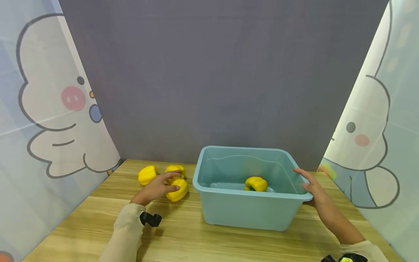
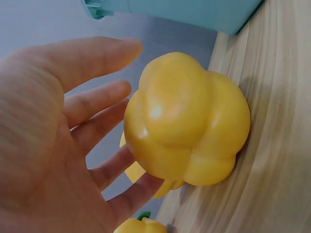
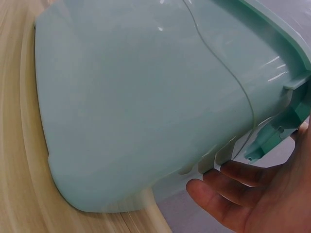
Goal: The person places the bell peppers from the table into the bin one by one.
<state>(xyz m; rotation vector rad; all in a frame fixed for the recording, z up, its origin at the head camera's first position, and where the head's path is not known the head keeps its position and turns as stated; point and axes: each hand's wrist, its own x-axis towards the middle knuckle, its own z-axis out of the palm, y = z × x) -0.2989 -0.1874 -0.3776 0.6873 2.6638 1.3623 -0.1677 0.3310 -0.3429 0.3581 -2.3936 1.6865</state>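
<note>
My left hand (image 1: 158, 187) is at the nearest yellow bell pepper (image 1: 178, 192) on the table. In the left wrist view its fingers are spread and fairly straight along one side of that pepper (image 2: 187, 119), with the thumb standing apart from it. Two more yellow bell peppers lie close behind, one to the left (image 1: 148, 175) and one farther back (image 1: 175, 169), partly hidden. On the right, my right hand (image 1: 316, 191) grips the rim of a light blue plastic bin (image 1: 245, 211), some fingers beneath the rim against the outer wall. Inside the bin lies one yellow bell pepper (image 1: 256, 183).
The wooden table (image 1: 176, 236) carries the bin and the loose peppers. A grey backdrop (image 1: 209, 80) rises behind its far edge. Cartoon-printed curtains hang on the left (image 1: 49, 91) and right (image 1: 370, 127). Small black devices are strapped to both wrists.
</note>
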